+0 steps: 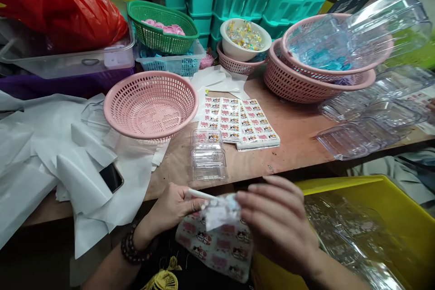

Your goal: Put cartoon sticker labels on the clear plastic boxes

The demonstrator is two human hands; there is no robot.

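Note:
My left hand point(180, 204), a beaded bracelet at its wrist, is closed on the curled white edge of a sticker sheet point(224, 249). The sheet, printed with cartoon cats and pink patches, hangs over my lap. A small, shiny, whitish clear object point(220, 212) lies in front of it between my hands, too blurred to name. My right hand point(278, 222) is at its right side, fingers smeared by motion. Just beyond, on the table, sits an open clear plastic box point(208, 163) with a cat sticker on its upper half. Stacks of cat sticker sheets point(256, 124) lie behind it.
A pink basket point(151, 133) and crumpled white backing paper point(81, 186) are on the left. Pink baskets point(306, 86) and clear plastic boxes point(360, 136) stand right. A yellow bin point(401, 208) holding clear boxes is beside my right arm. Teal crates point(204, 2) rise behind.

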